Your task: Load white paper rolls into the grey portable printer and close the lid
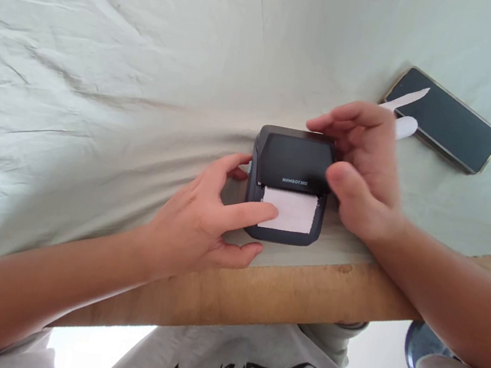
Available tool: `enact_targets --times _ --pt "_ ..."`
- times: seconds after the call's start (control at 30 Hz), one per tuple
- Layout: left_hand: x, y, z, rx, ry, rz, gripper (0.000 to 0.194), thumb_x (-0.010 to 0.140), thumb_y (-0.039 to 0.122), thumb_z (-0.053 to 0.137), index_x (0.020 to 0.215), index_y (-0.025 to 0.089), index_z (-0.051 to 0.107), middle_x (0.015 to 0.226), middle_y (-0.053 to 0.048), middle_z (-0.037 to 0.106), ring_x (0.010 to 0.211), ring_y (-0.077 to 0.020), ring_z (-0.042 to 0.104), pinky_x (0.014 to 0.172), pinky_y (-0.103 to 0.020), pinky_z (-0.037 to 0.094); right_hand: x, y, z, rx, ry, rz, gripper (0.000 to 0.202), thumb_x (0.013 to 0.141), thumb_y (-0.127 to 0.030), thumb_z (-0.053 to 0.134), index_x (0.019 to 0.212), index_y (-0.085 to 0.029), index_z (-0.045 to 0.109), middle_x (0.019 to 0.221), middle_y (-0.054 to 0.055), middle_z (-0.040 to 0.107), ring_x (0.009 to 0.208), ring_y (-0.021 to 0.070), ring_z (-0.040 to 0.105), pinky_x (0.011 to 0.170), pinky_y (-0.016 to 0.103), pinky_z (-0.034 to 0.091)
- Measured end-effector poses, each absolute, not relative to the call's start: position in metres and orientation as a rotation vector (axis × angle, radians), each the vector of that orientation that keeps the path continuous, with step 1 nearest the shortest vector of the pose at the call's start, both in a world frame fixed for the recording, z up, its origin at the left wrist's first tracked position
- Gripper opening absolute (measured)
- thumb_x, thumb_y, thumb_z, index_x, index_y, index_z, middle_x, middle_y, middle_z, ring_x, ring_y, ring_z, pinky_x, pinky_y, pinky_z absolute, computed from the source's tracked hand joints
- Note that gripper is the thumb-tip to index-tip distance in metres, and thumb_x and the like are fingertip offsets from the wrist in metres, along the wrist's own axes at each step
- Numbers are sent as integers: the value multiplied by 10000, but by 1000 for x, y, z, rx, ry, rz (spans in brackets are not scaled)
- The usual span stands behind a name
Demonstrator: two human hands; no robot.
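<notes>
A small black label printer [298,155], marked NIIMBOT, lies on the pale cloth near the table's front edge. White label paper [296,213] covers its lower part. My left hand [209,209] rests at the printer's left side, fingers spread, with one fingertip on the paper. At the right side is my right hand [363,165], its fingers apart and curved around the upper right corner, the thumb by the right edge. A white pointed tool [408,101], partly hidden behind my right hand, reaches over the phone.
A dark phone [448,122] in a clear case lies at the upper right. Wrinkled pale cloth [106,65] covers the table, and its bare wooden edge [279,293] runs along the front.
</notes>
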State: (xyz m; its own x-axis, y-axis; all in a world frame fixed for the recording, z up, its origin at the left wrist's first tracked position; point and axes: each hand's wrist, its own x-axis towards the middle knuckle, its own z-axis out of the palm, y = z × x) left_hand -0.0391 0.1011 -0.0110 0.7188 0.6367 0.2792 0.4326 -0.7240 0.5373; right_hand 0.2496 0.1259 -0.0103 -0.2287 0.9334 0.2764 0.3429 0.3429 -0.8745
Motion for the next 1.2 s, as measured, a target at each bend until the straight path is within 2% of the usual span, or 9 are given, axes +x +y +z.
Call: enact_targets --times 0.13,0.23,0.37,0.6,0.7,0.9,0.97,1.07,1.2 --pt "-35 100 -11 2461 853 697 648 1011 385 749 1613 350 512 1679 -204 469 1336 -379 717 972 -539 704 250 127 -4 -1069 -1930 863 394 1089 -510 663 1413 -305 577 1430 91 707 1377 283 692 1207 525 604" --pt "-32 100 -7 2461 897 662 730 1012 369 708 1688 288 446 1642 -235 500 1303 -362 744 952 -511 713 255 131 1 -1023 -1984 906 365 1076 -458 693 1391 -290 615 1465 89 696 1416 280 678 1250 524 588" --pt "-31 100 -3 2482 908 647 653 1031 331 667 1652 264 477 1606 -233 516 1306 -345 742 1010 -511 703 259 135 3 -970 -2063 945 371 1073 -389 698 1422 -297 611 1504 86 674 1445 253 666 1264 490 587" --pt "-31 98 -3 2516 920 656 627 1048 330 650 1647 259 478 1607 -250 530 1312 -361 753 979 -509 709 259 134 -1 -1044 -2092 940 453 1060 -440 665 1470 -283 556 1499 108 662 1381 267 684 1148 469 639" --pt "-30 97 -5 2518 942 662 651 1039 345 666 1656 269 475 1618 -238 549 1311 -352 763 985 -493 708 259 132 -4 -1045 -2147 770 487 1055 -432 643 1502 -278 527 1518 129 652 1423 298 659 1204 523 602" --pt "-29 96 -11 2467 1013 651 965 1008 517 757 1780 205 269 1654 -239 600 1504 -398 676 1191 -531 643 254 124 -10 -1043 -2168 462 472 1097 -520 538 1496 -266 534 1457 154 661 1418 335 641 1188 589 578" --pt "-29 96 -13 2475 1029 623 1002 1024 583 750 1788 180 242 1671 -249 594 1539 -407 653 1224 -542 624 254 121 -10 -1135 -2111 400 460 1099 -543 542 1472 -274 571 1362 150 671 1342 332 655 1114 566 600" --pt "-31 95 -15 2477 1046 588 1033 1029 626 765 1799 187 235 1674 -239 597 1545 -412 649 1255 -557 603 255 118 -9 -1310 -2014 436 431 1116 -533 494 1467 -296 575 1062 89 663 992 270 675 891 487 609" --pt "-33 95 -15 2471 1024 569 1101 1005 659 817 1818 186 244 1671 -249 590 1525 -421 662 1282 -557 587 256 118 -8 -1439 -1993 543 413 1115 -534 483 1447 -313 585 753 1 499 672 201 502 696 406 494"
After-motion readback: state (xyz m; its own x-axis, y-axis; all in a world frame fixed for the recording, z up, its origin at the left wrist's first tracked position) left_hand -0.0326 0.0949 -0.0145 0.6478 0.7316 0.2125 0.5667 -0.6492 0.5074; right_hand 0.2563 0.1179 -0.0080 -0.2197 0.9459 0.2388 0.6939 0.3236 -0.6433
